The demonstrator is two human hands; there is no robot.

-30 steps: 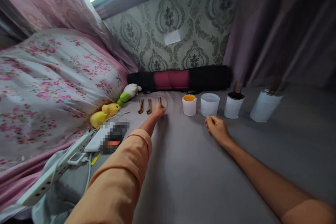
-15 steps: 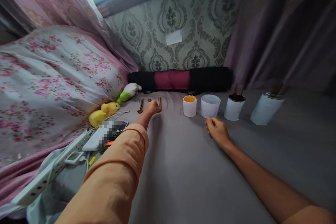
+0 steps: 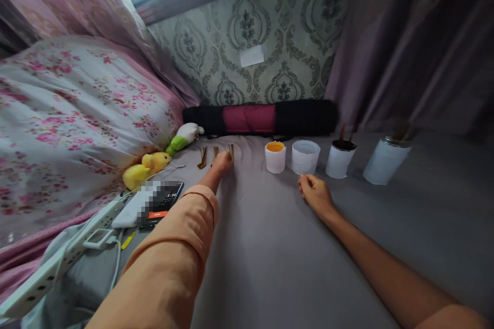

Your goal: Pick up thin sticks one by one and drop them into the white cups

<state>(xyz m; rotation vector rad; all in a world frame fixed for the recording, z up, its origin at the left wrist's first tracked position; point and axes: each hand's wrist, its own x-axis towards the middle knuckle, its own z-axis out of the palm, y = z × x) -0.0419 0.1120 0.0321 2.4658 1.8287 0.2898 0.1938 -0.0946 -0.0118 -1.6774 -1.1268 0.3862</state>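
Note:
My left hand (image 3: pixel 222 162) reaches far forward over the grey bed sheet, fingers closed at the near end of a bundle of thin brown strips (image 3: pixel 231 152). A second bundle (image 3: pixel 215 153) lies just left of the hand, partly covered by it. Further left is a third, bent bundle (image 3: pixel 202 157). My right hand (image 3: pixel 315 193) rests on the sheet with curled fingers, in front of a wide white paper-wrapped cup (image 3: pixel 306 161); what those fingers hold, if anything, is hidden. Beside that cup stands a white-wrapped cup with an orange inside (image 3: pixel 275 161).
To the right stand a white-wrapped container with brown sticks (image 3: pixel 340 162) and a taller wrapped jar (image 3: pixel 387 163). Along the wall lies a black and maroon roll (image 3: pixel 254 118). Plush toys (image 3: pixel 143 168), a phone (image 3: pixel 170 200) and a power strip (image 3: pixel 57 262) occupy the left.
The whole view has shifted slightly left. My left hand stays at the right-hand bundle, a touch lower against it. My right hand keeps its place before the wide cup.

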